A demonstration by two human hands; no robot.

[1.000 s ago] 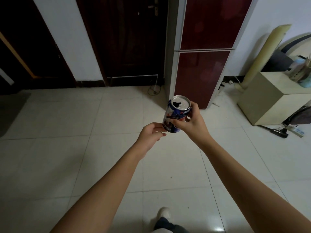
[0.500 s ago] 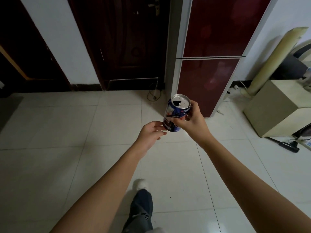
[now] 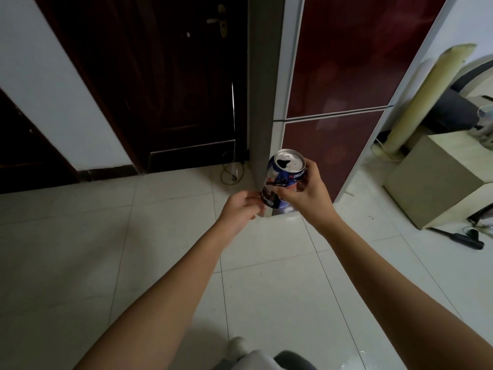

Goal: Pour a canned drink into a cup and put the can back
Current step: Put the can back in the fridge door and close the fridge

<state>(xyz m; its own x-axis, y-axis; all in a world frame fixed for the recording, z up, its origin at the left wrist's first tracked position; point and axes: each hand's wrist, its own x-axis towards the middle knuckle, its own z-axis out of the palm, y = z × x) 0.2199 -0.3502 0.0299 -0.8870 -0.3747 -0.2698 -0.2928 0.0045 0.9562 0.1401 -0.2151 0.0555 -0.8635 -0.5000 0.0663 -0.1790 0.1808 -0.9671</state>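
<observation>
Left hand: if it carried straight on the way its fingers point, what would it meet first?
Probably the can: the left hand already has its fingertips at the can's lower side, though contact is unclear.

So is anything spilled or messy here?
No spill shows. The can is open, held nearly upright in the right hand, with the left hand touching its base. The only untidy bits are a loose cord and a dark tool lying on the floor.

My right hand (image 3: 306,194) fingers grip a smooth metal can (image 3: 284,180) with a shiny silver lid and glossy blue printed wrap. Beyond my fingertips stands a glossy dark red fridge (image 3: 344,76). Under my hands lies polished pale floor tile (image 3: 133,249).
</observation>
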